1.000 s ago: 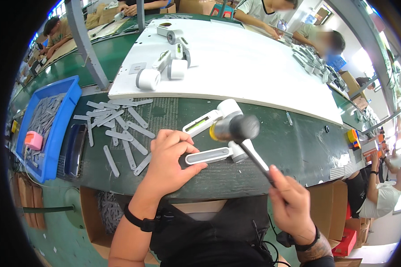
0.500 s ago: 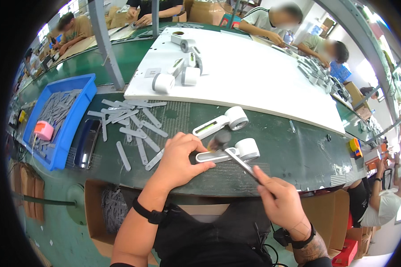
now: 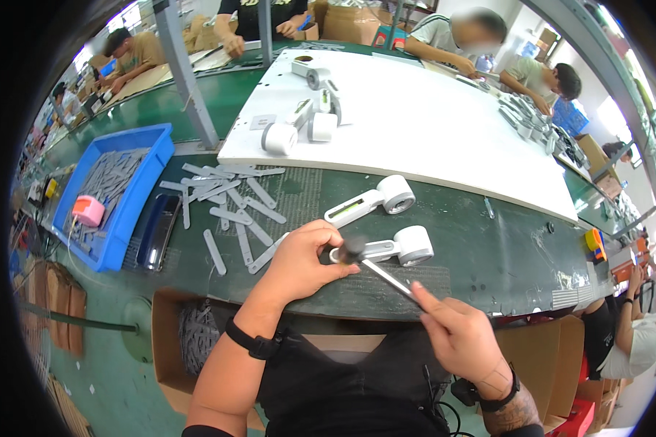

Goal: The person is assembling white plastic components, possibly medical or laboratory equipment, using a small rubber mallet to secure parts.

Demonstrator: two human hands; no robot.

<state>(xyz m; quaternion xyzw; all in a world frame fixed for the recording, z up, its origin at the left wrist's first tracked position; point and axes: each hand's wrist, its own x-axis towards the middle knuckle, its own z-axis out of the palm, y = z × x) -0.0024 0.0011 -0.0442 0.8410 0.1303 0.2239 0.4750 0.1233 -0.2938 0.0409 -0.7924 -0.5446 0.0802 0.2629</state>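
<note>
A white handheld device point(image 3: 413, 245) with a round head and a long handle with a grey inlay lies on the green worktable. My left hand point(image 3: 307, 261) grips the end of its handle between thumb and fingers. My right hand point(image 3: 459, 331) is closed round the grip of a mallet point(image 3: 390, 278) with a black head and a silvery shaft. The mallet head is over the handle's end, close to my left fingertips, and hides part of it; whether it touches I cannot tell. Just behind lies a similar white device point(image 3: 352, 209), a green strip showing in its handle.
Loose grey strips point(image 3: 215, 251) lie left of my left hand. Further left are a dark glossy case point(image 3: 158, 231) and a blue crate point(image 3: 124, 240) of grey strips with a pink object point(image 3: 88, 210). A white board point(image 3: 430, 138) bears more white devices. Co-workers sit beyond.
The mallet head has come down and slightly left, toward the handle's end by my left fingers. My left hand keeps its grip. The whole view has shifted a little.
</note>
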